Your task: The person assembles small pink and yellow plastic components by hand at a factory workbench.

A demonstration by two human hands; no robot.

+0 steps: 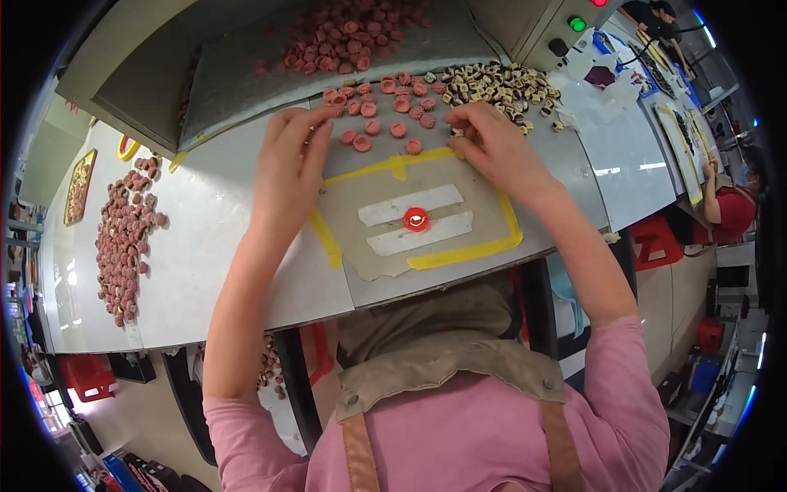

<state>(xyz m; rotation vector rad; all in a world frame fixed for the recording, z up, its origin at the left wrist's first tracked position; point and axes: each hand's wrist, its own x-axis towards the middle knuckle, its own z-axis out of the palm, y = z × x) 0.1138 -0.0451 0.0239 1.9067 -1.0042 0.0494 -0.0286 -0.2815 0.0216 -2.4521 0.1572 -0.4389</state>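
Note:
My left hand (297, 160) reaches over the table, its thumb and index finger apart and its fingertips at the edge of the loose pink ridged cup-shaped pieces (372, 127). Between the thumb and index finger of my right hand (498, 152) is a small black-and-cream piece (456, 132), mostly covered by the fingers. Just beyond that hand lies a heap of similar black-and-cream pieces (500, 86). On a grey mat (381, 184) edged with yellow tape, a round red piece (416, 220) with a bright middle sits between two white strips (420, 235).
A larger pile of pink pieces (340, 37) lies on the metal surface inside the machine housing (123, 74). Joined pink-and-dark pieces (123, 238) are heaped at the left, near a yellow-rimmed tray (79, 187). Another person in red (734, 209) sits at the far right.

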